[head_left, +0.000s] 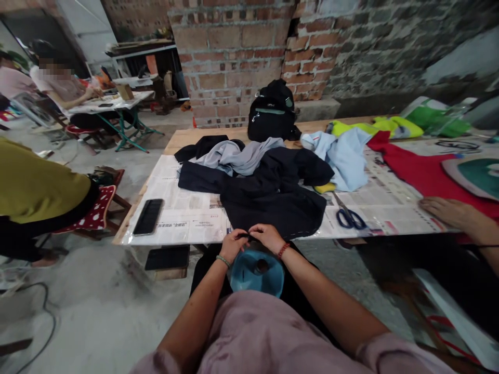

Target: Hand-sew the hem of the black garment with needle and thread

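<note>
A dark navy garment [273, 202] lies bunched on the table, with its near edge at the table's front. My left hand [234, 245] pinches that edge of dark cloth, fingers pressed together. Close beside it, my right hand [268, 239] is closed on the same edge. Whether a needle or thread is between the fingers is too small to tell. Below my hands a blue plastic basin [241, 280] rests on my lap, with a small dark round thing in it. Scissors [349, 215] with dark blue handles lie to the right of the garment.
Newspaper under clear plastic covers the table [187, 228]. A phone [148, 216] lies at left, a black backpack [272, 111] at the back. Grey cloth [249, 156], a light blue garment [339, 156] and red cloth [413, 166] lie around. A co-worker's hand [448, 212] rests at right.
</note>
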A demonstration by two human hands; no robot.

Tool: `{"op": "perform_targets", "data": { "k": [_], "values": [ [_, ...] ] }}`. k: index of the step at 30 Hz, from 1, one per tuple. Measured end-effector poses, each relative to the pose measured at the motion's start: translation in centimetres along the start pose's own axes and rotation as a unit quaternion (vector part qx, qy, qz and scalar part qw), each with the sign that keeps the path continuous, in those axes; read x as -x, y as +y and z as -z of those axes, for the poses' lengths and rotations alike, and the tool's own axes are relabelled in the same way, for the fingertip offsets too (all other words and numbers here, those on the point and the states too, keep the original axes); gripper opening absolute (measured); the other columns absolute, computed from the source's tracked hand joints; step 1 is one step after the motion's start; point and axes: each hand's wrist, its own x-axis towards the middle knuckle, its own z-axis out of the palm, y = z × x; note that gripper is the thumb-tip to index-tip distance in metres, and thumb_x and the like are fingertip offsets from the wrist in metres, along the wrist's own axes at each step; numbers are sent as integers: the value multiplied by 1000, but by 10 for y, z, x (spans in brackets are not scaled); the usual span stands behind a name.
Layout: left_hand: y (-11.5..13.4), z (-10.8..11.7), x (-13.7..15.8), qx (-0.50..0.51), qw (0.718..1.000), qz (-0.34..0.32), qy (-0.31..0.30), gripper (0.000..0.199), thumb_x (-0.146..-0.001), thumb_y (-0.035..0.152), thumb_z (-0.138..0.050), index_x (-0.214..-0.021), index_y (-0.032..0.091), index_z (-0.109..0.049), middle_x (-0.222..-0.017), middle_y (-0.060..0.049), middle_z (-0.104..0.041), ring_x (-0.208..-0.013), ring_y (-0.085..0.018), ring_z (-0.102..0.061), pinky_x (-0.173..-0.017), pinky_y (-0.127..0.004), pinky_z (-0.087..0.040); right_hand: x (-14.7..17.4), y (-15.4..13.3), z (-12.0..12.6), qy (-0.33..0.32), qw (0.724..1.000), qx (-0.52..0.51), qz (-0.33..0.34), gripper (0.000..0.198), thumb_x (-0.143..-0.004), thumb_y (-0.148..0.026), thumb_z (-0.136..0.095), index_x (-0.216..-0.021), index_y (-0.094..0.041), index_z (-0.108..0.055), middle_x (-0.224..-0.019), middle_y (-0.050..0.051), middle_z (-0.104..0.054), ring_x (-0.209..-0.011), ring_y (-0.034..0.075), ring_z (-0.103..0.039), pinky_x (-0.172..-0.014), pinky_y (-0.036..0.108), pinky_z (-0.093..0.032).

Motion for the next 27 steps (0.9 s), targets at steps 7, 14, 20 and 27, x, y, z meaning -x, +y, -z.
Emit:
{"op": "perform_targets", "data": {
  "k": [7,14,20,27],
  "values": [
    [3,-1,1,8,1000,0,2,18,-65,21,-56,-82,13,-57,-50,3,-59,-35,-5,-44,-38,-16,-35,1,1,5,-21,1000,14,-5,16,-64,-21,-57,-75,-16,-67,-73,2,-66,-67,13,-58,-65,24,-43],
    [4,-1,2,-1,1000,9,2,18,-64,20,-57,-81,13,-58,-48,3,-59,-35,-4,-44,-38,-16,-34,-1,4,12,-61,997,44,10,11,-62,-20,-58,-69,-17,-66,-65,-1,-64,-60,11,-54,-57,21,-40],
    [5,-1,2,12,1000,9,-2,19,-64,21,-58,-81,13,-57,-49,2,-60,-35,-5,-44,-38,-16,-35,-3,3,10,-52,998,14,-11,11,-62,-23,-58,-67,-17,-66,-59,-2,-61,-54,9,-51,-52,20,-38],
    [6,0,2,-1,1000,13,-6,23,-67,24,-55,-86,12,-58,-50,2,-60,-35,-5,-45,-37,-16,-34,-2,2,2,-10,994,-103,-41,12,-64,-24,-54,-69,-15,-62,-60,-2,-60,-48,7,-48,-48,19,-39]
  ]
}}
